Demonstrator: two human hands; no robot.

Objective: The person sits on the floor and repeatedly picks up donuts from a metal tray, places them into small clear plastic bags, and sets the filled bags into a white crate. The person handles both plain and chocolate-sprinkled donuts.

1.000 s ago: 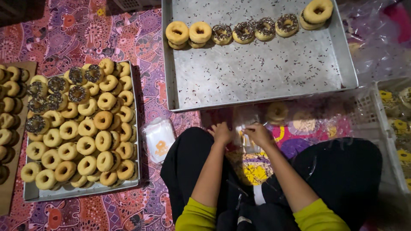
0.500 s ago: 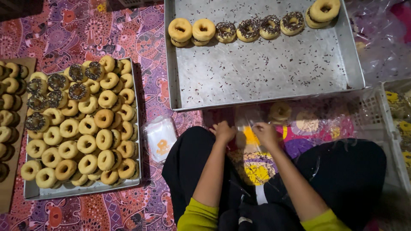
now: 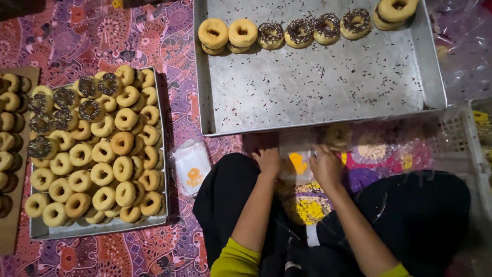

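We take the big metal tray as our landmark. Just below its near edge, our left hand and right hand both rest on a small clear plastic bag with an orange print, one hand at each side of it. The fingers of both are curled down onto the plastic and seem to pinch its edges, though the dim light keeps us from telling how firmly. The bag lies on the patterned cloth between our knees, touching both hands.

Just right of the right hand, still below the tray's near edge, a plain doughnut sits under clear wrapping. Inside the tray, along its far wall, runs a row of doughnuts: plain ones at either end, chocolate-sprinkled ones between, with loose sprinkles scattered over the bare metal.

Left of the tray and below its near left corner lies a stack of clear bags with the same orange mark. Farther left stands a second tray crowded with plain doughnuts, a few sprinkled ones at its far end. Right of the landmark tray sits a white plastic crate.
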